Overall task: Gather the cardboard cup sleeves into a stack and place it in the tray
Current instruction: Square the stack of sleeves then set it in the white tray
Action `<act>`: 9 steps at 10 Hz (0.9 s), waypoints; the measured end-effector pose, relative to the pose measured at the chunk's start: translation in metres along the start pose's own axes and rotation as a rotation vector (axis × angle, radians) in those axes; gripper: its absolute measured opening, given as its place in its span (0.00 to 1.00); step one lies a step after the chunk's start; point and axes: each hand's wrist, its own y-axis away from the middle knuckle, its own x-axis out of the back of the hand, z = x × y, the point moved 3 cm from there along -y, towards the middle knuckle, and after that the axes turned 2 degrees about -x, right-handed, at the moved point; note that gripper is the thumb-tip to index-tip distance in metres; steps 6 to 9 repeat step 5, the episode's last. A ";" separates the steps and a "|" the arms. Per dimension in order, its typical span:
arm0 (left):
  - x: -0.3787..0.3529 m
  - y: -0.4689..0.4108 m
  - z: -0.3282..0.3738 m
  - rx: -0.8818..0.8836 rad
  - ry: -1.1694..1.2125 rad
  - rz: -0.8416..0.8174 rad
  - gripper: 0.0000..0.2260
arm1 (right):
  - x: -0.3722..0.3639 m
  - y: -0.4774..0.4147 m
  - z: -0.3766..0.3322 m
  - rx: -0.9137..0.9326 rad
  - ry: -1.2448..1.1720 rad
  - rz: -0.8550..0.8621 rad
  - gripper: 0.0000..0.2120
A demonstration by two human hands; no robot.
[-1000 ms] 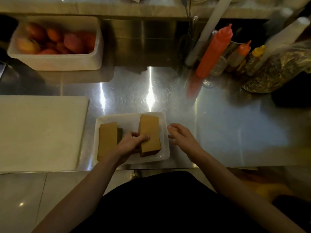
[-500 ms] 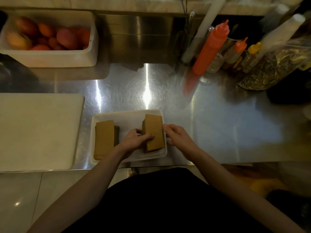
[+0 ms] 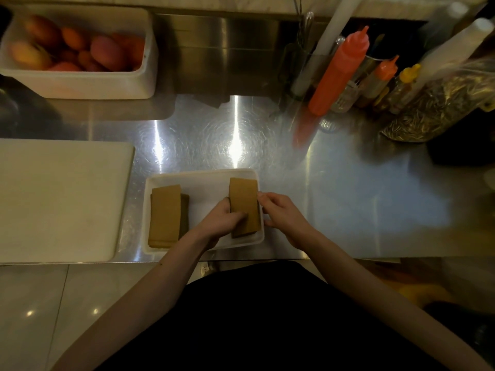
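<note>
A tray (image 3: pixel 203 180) sits at the counter's (image 3: pixel 348 210) near edge, holding 2 stacks of sleeves: 1 on its left (image 3: pixel 164 215), 1 on its right (image 3: pixel 244 203). A board (image 3: pixel 59 199) lies left of the tray; a tub of fruit (image 3: pixel 80 84) stands behind the board, bottles (image 3: pixel 337 73) behind right.

Dim room — glare streaks on steel counter (image 3: pixel 348 196), pale floor tiles (image 3: pixel 40 303)
</note>
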 end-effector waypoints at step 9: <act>0.001 -0.003 0.000 -0.004 -0.056 0.127 0.20 | 0.008 -0.001 -0.012 0.059 0.254 -0.003 0.18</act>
